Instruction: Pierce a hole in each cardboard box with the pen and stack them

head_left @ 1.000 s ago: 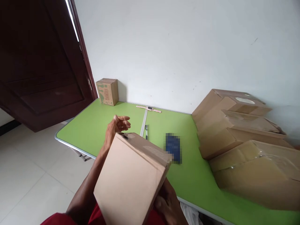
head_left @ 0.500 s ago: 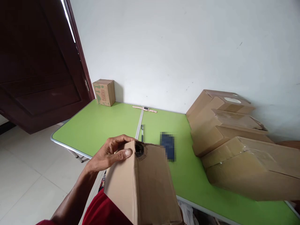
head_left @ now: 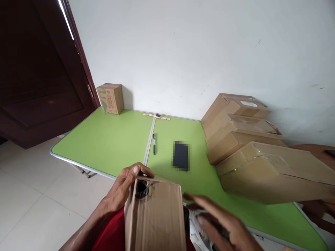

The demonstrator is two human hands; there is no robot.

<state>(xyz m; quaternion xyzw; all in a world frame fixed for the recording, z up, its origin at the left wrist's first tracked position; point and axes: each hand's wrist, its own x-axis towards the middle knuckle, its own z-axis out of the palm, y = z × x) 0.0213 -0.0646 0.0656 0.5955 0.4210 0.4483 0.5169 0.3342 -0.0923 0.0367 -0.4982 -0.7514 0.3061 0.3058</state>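
Observation:
Close to my body is a brown cardboard box (head_left: 162,212) with a ragged, dark-edged hole (head_left: 142,189) near its upper left corner. My left hand (head_left: 127,183) grips that corner, its thumb along the top edge and its fingers curling over the far side. Just right of the box, my right hand (head_left: 218,219) is smeared by motion, its fingers spread and nothing seen in them. Beyond the box, a pen (head_left: 154,143) and a dark, pixelated rectangular thing (head_left: 181,156) lie on the green table (head_left: 117,139).
Several cardboard boxes (head_left: 251,170) are piled along the table's right side. A smaller printed box (head_left: 111,99) stands at the back left. A watch with a pale strap (head_left: 157,116) lies by the wall. A whitish plastic bag (head_left: 197,226) shows below the front edge.
My right hand has come into view beside the box. The held box has turned and sits lower, my left thumb shifting to its top edge. The view has shifted, uncovering the whole pen.

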